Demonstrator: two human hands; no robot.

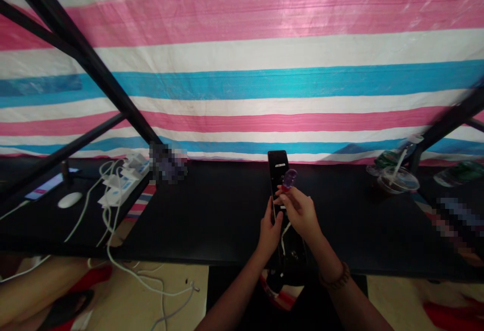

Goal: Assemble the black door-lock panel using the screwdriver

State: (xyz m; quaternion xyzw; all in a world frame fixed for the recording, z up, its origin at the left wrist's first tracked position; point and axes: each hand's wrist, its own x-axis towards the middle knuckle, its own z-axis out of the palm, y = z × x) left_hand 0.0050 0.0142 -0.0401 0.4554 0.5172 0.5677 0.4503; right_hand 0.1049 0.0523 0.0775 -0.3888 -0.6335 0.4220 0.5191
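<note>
In front of me a long, flat black device (277, 165) with small white labels extends from the back of the table toward me. My left hand (269, 227) grips its left edge, thumb on top and fingers along the side. My right hand (302, 215) is closed around a small screwdriver (289, 178) with a see-through purple handle and a red collar. Its tip is down by the device and too small to make out. Beneath my right hand a pale cable (284, 237) runs toward me.
The black table (212, 210) meets a striped plastic sheet (242, 84). At left are a white power strip (120, 187) with tangled cables, a white mouse (70, 200) and a phone (51, 184). A plastic cup (398, 180) stands right. Black metal bars (109, 86) slant across. Another person's leg (41, 290) shows lower left.
</note>
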